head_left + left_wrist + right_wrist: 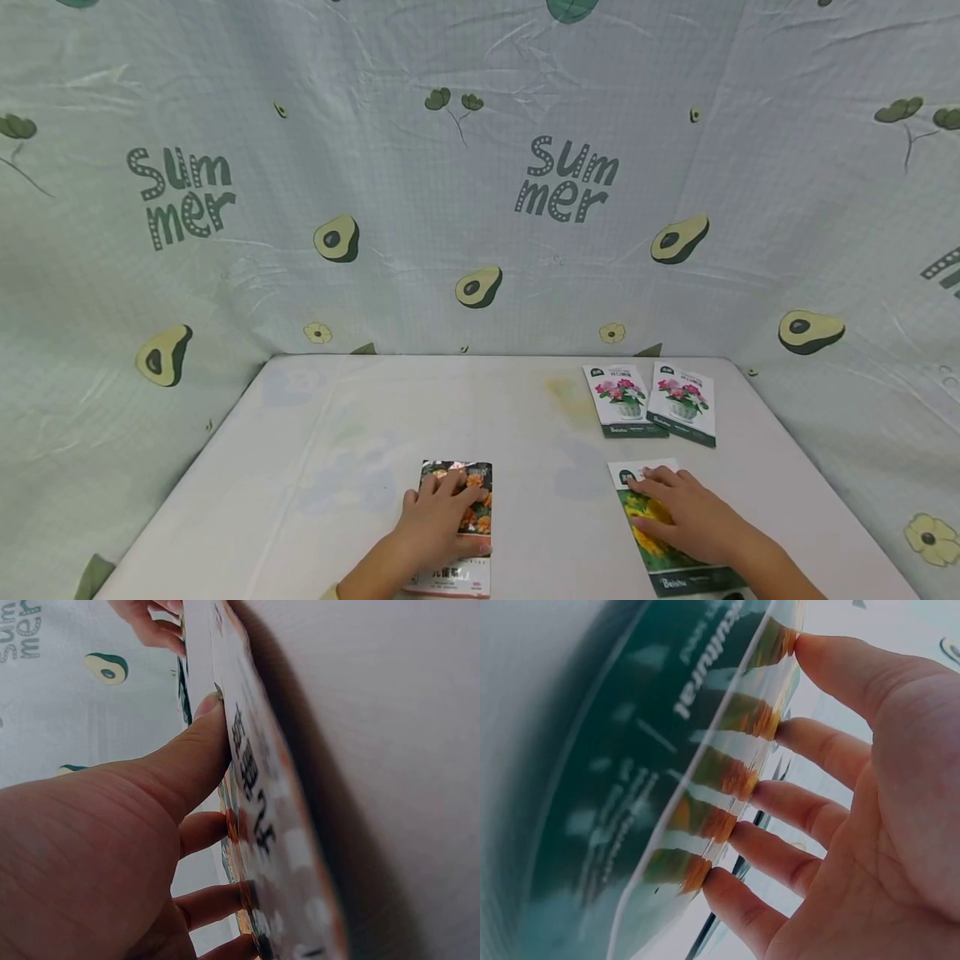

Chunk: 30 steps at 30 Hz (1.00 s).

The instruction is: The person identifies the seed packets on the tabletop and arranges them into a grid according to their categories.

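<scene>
While both hands reach onto the white table [315, 492], each meets its own flat packet. Left hand [438, 517]: over a glossy rectangular packet with orange flowers above a white lower panel [476, 523], lying on the near part of the table. Its fingers [214, 900] are spread apart, tips touching the flowered face; the thumb bears on the face lower down, toward the right edge. No clamp seen.

Right hand [693, 521]: over a glossy rectangular packet with yellow flowers and a dark green lower band [662, 560], slightly askew, on the near right part. Fingertips and thumb stand apart, all touching the printed face, palm raised clear of it. No pinch seen.

Handling, as judged: both packets should be very light, thin and flexible, bending before they resist. Shine suggests a slippery film, so fingertips may skate under light pressure. Breakage unlikely; creasing possible. Best hold: thumb and fingers across the two long edges, or one edge pinched where it stands off the table. A dark shadow along the left packet's edge in the wrist view hints at such a gap.

Beyond the right hand, well apart from its fingers: two white packets with pink flowers and dark green bases [686, 408], corners overlapping.
</scene>
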Tool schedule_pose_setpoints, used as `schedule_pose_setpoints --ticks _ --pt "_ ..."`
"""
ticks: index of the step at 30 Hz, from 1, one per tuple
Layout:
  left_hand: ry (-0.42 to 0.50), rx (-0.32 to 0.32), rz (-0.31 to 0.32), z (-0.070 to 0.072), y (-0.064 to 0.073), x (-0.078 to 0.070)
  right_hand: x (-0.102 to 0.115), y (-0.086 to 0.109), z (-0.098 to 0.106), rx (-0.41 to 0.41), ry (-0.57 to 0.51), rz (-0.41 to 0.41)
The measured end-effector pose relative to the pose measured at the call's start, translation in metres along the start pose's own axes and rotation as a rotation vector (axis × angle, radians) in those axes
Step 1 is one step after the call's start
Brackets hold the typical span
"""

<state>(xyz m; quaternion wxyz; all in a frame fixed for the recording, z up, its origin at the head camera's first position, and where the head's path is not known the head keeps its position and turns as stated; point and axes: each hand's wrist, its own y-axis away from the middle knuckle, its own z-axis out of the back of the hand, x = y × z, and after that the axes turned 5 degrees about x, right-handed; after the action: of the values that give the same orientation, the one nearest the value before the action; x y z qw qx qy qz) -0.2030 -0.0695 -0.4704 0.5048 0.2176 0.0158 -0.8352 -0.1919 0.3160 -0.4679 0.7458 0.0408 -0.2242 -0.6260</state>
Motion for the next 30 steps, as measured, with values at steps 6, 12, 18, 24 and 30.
schedule_pose_setpoints --ticks 6,12,18,24,30 --pt "0.006 -0.004 -0.004 0.001 0.002 -0.001 0.004 -0.002 -0.001 0.007 0.005 -0.013" --pt "-0.005 -0.011 -0.002 -0.001 0.001 -0.001 0.009 -0.005 -0.003 0.007 0.028 -0.012" --pt "-0.017 -0.019 0.003 -0.002 0.001 -0.001 0.017 -0.004 -0.003 -0.002 0.034 -0.014" --pt "-0.028 -0.02 0.006 -0.002 0.0 -0.001 0.023 -0.007 -0.004 -0.007 0.043 -0.016" --pt "-0.03 -0.017 0.009 -0.002 0.0 -0.001 0.027 -0.01 -0.007 -0.014 0.045 -0.001"
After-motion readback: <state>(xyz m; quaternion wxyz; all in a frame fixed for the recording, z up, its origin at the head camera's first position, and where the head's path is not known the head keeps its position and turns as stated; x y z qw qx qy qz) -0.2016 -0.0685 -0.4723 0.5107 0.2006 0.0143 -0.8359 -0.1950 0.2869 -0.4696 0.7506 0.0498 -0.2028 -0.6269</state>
